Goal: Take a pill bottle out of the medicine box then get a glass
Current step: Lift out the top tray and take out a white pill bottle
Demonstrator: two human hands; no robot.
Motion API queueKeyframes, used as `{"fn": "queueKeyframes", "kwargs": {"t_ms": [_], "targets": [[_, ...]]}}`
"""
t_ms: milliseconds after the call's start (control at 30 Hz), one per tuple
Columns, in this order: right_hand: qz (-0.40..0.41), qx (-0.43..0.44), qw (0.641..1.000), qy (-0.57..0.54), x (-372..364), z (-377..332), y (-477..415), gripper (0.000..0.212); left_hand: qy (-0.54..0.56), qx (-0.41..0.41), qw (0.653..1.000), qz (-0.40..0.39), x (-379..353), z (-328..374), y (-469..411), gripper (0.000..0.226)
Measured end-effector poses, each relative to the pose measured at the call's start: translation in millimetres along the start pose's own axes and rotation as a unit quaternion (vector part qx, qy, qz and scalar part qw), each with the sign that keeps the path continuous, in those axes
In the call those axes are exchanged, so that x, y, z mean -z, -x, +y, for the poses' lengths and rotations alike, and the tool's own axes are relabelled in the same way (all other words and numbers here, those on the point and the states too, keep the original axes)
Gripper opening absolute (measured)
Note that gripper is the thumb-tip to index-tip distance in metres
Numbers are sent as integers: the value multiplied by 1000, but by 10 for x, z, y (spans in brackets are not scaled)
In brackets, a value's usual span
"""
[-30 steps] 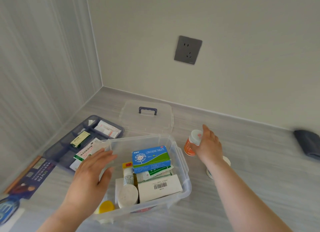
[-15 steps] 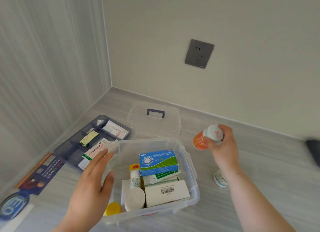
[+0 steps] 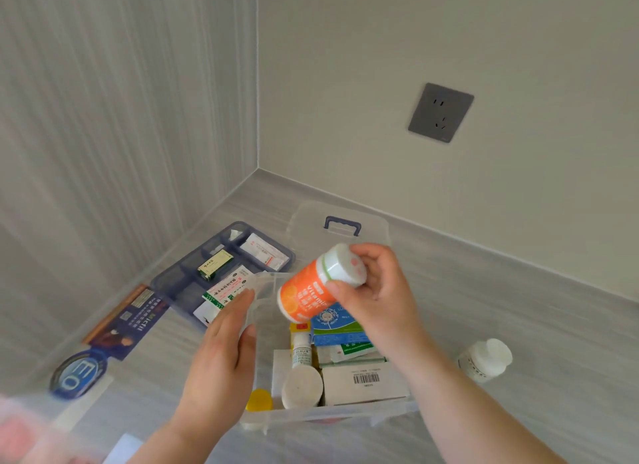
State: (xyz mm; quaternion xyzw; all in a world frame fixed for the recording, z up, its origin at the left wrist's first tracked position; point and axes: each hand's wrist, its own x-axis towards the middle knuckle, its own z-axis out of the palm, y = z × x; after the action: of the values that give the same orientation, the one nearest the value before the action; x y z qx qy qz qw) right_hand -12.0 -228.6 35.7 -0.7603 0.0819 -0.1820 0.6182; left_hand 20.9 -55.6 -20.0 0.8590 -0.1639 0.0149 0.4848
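The orange pill bottle [image 3: 308,292] is held up over the clear medicine box [image 3: 332,416], tipped on its side, and its white cap is clamped by the right grip [image 3: 378,290]. The left grip [image 3: 221,354] is laid against the box's left side with its fingers straight. A small white bottle [image 3: 484,360] is stood on the desk [image 3: 536,290], right of the box.

The orange pill bottle [image 3: 304,297] above the medicine box [image 3: 328,416] reads "Vitamin" (the rest is blurred). Left of the box, a blue leaflet [image 3: 77,373] shows "EO".
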Motion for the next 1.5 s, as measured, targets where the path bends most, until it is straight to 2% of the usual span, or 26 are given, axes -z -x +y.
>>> {"fn": "queueKeyframes", "kwargs": {"t_ms": [167, 333, 533, 733, 900, 1000, 1133, 1167, 1200, 1300, 1367, 1433, 1500], "targets": [[-77, -68, 992, 71, -328, 237, -45, 40, 18, -7, 1000, 2, 15, -2, -1, 41], [-124, -118, 967, 191, -518, 323, -90, 37, 19, -3, 1000, 3, 10, -13, -4, 41], [-231, -159, 911, 301, -664, 370, -115, 43, 17, -2, 1000, 8, 4, -29, -17, 42], [-237, -161, 881, 377, -697, 410, -200, 47, 10, -6, 1000, -7, 7, -47, -19, 43], [-268, -44, 773, 573, -768, 484, -254, 48, 13, -19, 1000, 0, 10, -35, -18, 36], [-280, 11, 709, 647, -795, 506, -295, 46, 9, -22, 1000, -2, 12, -21, -19, 36], [-314, 110, 620, 710, -852, 526, -294, 32, 11, -22, 1000, -10, 14, -37, -26, 37], [-322, 125, 620, 705, -850, 519, -297, 35, 15, -23, 1000, -10, 13, -44, -29, 38], [-322, 123, 640, 687, -836, 502, -304, 39, 20, -23, 999, -11, 17, -52, -33, 39], [-274, 97, 764, 576, -712, 369, -302, 35, 27, -22, 999, -7, 26, -73, -48, 38], [-227, 110, 830, 497, -564, 276, -258, 31, 29, -19, 999, -7, 31, -88, -57, 36], [-170, 132, 868, 447, -362, 214, -216, 29, 36, -16, 999, -10, 32, -107, -61, 35], [-99, 136, 880, 444, -109, 198, -217, 28, 42, -16, 999, -15, 27, -122, -56, 36]]}}
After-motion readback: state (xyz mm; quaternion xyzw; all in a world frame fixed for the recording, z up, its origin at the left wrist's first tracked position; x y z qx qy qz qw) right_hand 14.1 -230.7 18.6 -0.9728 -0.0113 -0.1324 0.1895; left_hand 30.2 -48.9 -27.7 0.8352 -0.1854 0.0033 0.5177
